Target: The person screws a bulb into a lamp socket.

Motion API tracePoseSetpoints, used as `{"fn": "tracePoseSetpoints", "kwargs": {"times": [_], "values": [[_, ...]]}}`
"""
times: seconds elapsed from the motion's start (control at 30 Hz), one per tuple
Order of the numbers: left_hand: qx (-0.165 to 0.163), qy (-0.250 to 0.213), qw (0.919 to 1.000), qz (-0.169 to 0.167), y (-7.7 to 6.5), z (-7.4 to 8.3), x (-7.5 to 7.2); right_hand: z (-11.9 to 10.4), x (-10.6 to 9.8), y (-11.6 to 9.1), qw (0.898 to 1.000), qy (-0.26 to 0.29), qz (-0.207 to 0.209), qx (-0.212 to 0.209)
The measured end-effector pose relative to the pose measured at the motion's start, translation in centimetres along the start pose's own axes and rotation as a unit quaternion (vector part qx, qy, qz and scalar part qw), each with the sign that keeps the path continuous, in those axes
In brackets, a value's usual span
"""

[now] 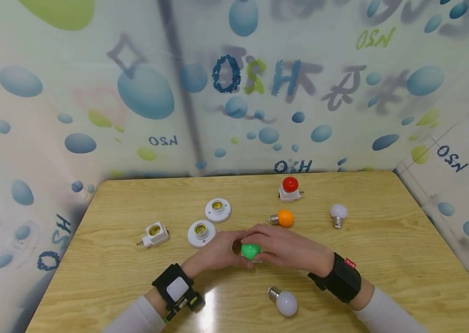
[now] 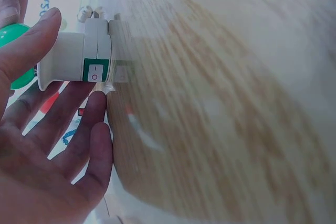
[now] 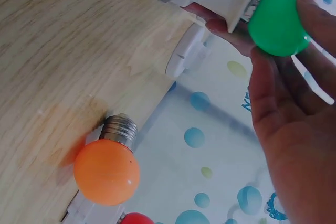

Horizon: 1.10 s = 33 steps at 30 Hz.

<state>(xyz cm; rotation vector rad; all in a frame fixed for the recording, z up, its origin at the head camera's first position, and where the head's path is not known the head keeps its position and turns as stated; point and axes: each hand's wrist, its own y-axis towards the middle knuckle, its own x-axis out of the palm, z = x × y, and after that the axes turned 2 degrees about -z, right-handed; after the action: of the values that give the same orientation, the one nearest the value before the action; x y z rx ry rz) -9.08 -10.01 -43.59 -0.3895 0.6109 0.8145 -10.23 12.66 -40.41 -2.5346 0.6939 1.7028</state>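
Note:
A green bulb [image 1: 251,251] sits in the mouth of a white plug-in socket [image 2: 71,56], which stands on the table with a switch [image 2: 95,71] on its side. My left hand [image 1: 218,249] holds the socket, thumb on the near side by its flared rim and fingers round the back. From the other side my right hand [image 1: 286,247] pinches the green bulb between thumb and fingers. In the right wrist view, some metal thread of the bulb shows between the green globe and the socket rim.
Two round white lamp holders [image 1: 218,210] and another plug-in socket [image 1: 156,233] lie to the left. Behind my right hand are an orange bulb [image 1: 286,218] and a red bulb [image 1: 290,184] in a socket. White bulbs lie at right [image 1: 338,212] and in front [image 1: 286,304].

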Motion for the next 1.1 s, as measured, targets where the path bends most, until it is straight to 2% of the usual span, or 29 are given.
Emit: {"fn": "tracePoseSetpoints", "kwargs": {"times": [0.13,0.37,0.6,0.7,0.87,1.0,1.1], "values": [[0.007,-0.004,0.9999,0.012,0.0,-0.2,0.2,0.0,0.4,0.2,0.999,-0.030,0.019,0.001],[0.021,0.019,0.9992,0.029,0.0,-0.3,0.5,-0.1,0.8,0.1,0.997,-0.039,0.040,0.048],[0.011,0.017,0.9994,0.029,0.0,-0.2,0.4,0.1,1.3,0.2,0.996,-0.054,0.060,0.041],[0.004,0.012,0.9997,0.021,-0.1,-0.1,0.3,0.0,1.2,0.0,0.996,-0.043,0.046,0.055],[-0.004,0.005,0.9999,0.011,-0.2,0.0,0.3,-0.1,0.3,-0.3,0.997,0.001,-0.002,0.074],[-0.001,0.002,1.0000,0.009,-0.2,-0.1,0.2,0.0,-0.2,-0.5,0.998,0.018,-0.030,0.045],[-0.001,0.000,1.0000,0.004,-0.2,-0.1,0.2,0.2,-0.4,-0.7,0.999,0.024,-0.036,0.016]]}}
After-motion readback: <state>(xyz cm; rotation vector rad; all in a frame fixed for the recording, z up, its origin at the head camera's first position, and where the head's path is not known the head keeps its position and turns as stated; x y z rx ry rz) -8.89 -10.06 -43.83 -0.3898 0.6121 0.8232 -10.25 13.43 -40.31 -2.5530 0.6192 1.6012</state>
